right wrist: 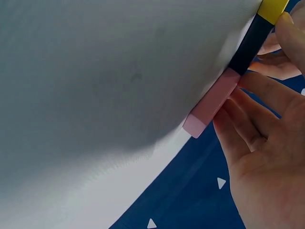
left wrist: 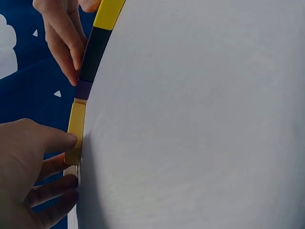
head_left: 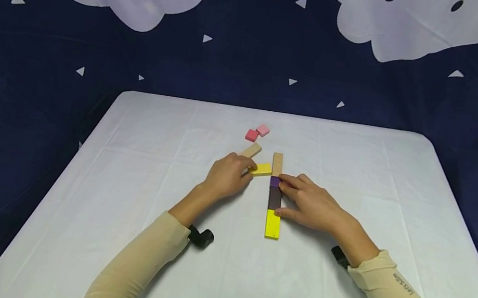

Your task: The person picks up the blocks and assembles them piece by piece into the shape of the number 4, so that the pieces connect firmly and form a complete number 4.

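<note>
A row of flat blocks lies on the white table, running away from me: a yellow block (head_left: 273, 227) nearest, then a dark block (head_left: 275, 200), a small purple block (head_left: 274, 182) and a wooden block (head_left: 277, 164). My left hand (head_left: 227, 174) pinches another yellow block (head_left: 263, 169), whose far end meets the row's left side. In the left wrist view its thumb (left wrist: 62, 140) rests on that block. My right hand (head_left: 312, 203) touches the row's right side, fingertips by the purple block, thumb by the near yellow one. A pinkish block (right wrist: 212, 102) shows in the right wrist view.
A second wooden block (head_left: 251, 149) lies just beyond my left hand, partly covered by it. Farther back sit a small red block (head_left: 252, 135) and a pink block (head_left: 263, 130). A dark blue cloth (head_left: 251, 77) with white clouds hangs behind the table.
</note>
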`<state>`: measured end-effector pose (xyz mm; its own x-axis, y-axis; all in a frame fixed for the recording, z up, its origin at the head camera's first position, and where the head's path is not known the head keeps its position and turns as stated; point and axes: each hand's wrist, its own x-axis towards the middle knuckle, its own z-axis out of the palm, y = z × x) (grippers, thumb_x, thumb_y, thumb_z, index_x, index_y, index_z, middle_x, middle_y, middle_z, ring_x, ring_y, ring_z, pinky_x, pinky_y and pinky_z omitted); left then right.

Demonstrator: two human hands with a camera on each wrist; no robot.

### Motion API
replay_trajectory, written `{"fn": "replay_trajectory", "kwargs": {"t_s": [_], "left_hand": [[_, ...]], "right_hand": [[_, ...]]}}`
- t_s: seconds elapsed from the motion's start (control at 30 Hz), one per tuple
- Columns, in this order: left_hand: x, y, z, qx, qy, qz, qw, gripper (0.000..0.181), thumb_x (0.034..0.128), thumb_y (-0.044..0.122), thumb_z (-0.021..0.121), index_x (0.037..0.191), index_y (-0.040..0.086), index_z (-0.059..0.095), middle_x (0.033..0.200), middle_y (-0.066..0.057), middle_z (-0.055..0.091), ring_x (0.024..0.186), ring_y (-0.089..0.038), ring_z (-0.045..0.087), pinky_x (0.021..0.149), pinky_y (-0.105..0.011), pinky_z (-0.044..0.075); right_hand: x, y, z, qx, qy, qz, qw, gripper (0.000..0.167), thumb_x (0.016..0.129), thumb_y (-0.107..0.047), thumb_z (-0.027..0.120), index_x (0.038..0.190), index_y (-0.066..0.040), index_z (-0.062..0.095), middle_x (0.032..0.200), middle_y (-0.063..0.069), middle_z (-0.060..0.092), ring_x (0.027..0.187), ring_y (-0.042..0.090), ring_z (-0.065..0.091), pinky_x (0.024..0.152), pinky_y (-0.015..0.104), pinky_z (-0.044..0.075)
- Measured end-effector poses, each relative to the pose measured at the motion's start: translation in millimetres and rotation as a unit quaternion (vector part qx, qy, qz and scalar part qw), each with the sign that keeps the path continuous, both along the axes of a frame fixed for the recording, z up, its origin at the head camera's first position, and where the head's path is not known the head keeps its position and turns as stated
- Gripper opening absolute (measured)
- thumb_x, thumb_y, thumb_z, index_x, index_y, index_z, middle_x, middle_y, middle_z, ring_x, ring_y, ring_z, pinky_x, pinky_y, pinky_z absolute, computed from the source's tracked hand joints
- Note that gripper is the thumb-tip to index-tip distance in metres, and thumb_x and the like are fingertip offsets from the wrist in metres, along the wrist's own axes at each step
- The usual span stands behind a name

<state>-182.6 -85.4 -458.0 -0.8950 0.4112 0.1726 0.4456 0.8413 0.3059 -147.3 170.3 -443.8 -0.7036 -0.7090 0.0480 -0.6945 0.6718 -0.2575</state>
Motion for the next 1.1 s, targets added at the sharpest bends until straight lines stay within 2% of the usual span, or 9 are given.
{"fn": "replay_trajectory", "kwargs": {"t_s": [0.27, 0.63, 0.87, 1.1], "left_hand": [[-4.0, -5.9, -1.9, 0.05, -0.023, 0.017, 0.9984, 0.026, 0.0857, 0.027, 0.073, 0.112, 0.024, 0.074, 0.111, 0.007, 0.069, 0.09, -0.012, 0.059, 0.075, -0.032, 0.048], [-3.6, -13.6, -2.5, 0.09, -0.028, 0.0, 0.9956, 0.027, 0.0826, 0.023, 0.076, 0.109, 0.021, 0.074, 0.105, 0.006, 0.07, 0.086, -0.011, 0.058, 0.075, -0.033, 0.047], [-1.1, -19.0, -0.3, 0.102, -0.062, -0.018, 0.9927, 0.027, 0.0828, 0.023, 0.076, 0.109, 0.02, 0.075, 0.102, 0.007, 0.07, 0.082, -0.009, 0.055, 0.074, -0.031, 0.044], [-0.9, -21.4, -0.4, 0.1, -0.077, -0.042, 0.9912, 0.026, 0.083, 0.025, 0.077, 0.108, 0.021, 0.075, 0.087, 0.01, 0.066, 0.073, -0.009, 0.051, 0.066, -0.029, 0.042]], "right_hand": [[-0.2, -0.3, 1.8, 0.0, -0.004, 0.001, 1.0, 0.075, 0.086, -0.056, 0.063, 0.136, -0.001, 0.052, 0.148, 0.008, 0.04, 0.117, 0.019, 0.042, 0.09, 0.042, 0.046], [-0.7, -0.1, 0.6, 0.011, -0.012, -0.006, 0.9999, 0.077, 0.086, -0.058, 0.062, 0.137, -0.002, 0.051, 0.149, 0.006, 0.039, 0.118, 0.018, 0.041, 0.092, 0.041, 0.045], [-0.9, -0.2, -0.1, 0.007, -0.01, -0.005, 0.9999, 0.076, 0.086, -0.058, 0.062, 0.137, -0.002, 0.052, 0.149, 0.006, 0.039, 0.116, 0.018, 0.042, 0.088, 0.041, 0.047], [-1.2, -0.1, -0.2, 0.009, -0.011, -0.006, 0.9999, 0.076, 0.086, -0.058, 0.062, 0.137, -0.002, 0.051, 0.149, 0.006, 0.038, 0.115, 0.017, 0.042, 0.088, 0.04, 0.047]]}}
